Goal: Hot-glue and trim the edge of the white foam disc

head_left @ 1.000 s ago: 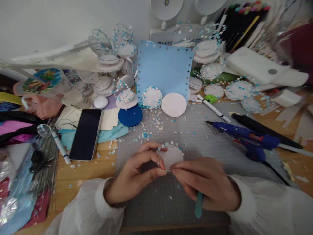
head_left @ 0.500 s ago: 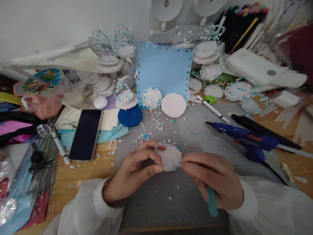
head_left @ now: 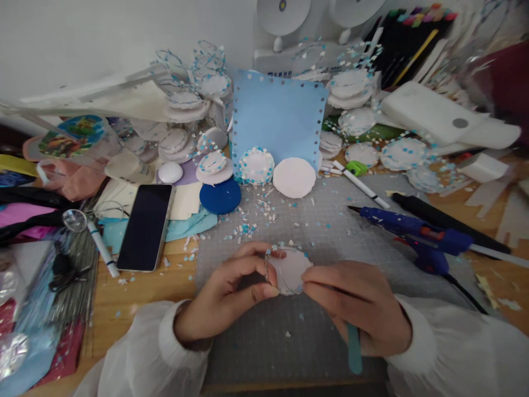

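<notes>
In the head view, the left hand (head_left: 237, 295) and right hand (head_left: 359, 306) pinch opposite sides of a white disc (head_left: 291, 267) over the gray mat (head_left: 256, 355), leaving room before the surface's (head_left: 109, 303) front edge; the blue glue gun (head_left: 407, 226) lies toward the right edge.

A plain white wall (head_left: 124, 33) stands behind a wooden table (head_left: 109, 300), whose light brown top shows at left and right. Before the wall, two round white lamps (head_left: 283, 14) sit above a white box (head_left: 264, 55) with dark lettering. The light is soft and rather dim, greying the wall
</notes>
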`<control>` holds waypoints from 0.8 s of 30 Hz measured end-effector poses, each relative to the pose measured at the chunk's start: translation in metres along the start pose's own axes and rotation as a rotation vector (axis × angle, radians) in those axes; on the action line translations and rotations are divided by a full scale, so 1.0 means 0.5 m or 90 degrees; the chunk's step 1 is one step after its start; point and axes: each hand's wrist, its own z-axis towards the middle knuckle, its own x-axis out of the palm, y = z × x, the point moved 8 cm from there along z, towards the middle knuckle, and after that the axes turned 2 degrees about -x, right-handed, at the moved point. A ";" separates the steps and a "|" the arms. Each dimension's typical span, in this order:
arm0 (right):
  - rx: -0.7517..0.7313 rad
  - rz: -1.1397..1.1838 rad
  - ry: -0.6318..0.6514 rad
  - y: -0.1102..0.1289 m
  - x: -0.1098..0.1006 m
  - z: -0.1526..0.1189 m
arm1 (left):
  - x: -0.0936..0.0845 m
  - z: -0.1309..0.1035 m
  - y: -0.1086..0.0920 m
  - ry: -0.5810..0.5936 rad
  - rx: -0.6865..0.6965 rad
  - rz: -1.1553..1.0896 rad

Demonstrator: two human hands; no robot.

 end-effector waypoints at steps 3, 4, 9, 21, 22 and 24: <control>0.006 -0.011 0.010 -0.001 0.003 0.000 | 0.001 -0.001 0.000 0.002 0.004 0.004; 0.006 -0.014 0.012 -0.001 0.004 0.000 | 0.001 -0.001 0.000 0.003 0.004 0.005; 0.017 -0.022 0.020 -0.002 0.004 -0.001 | -0.001 -0.003 -0.005 -0.002 0.010 0.016; 0.041 0.028 -0.019 0.001 0.005 0.000 | 0.004 -0.001 -0.007 0.004 0.005 0.044; 0.037 0.021 -0.031 0.003 0.001 0.001 | 0.006 -0.001 -0.006 0.009 0.002 0.039; 0.046 0.001 -0.056 0.005 -0.012 0.001 | 0.009 -0.002 -0.006 0.019 -0.003 0.023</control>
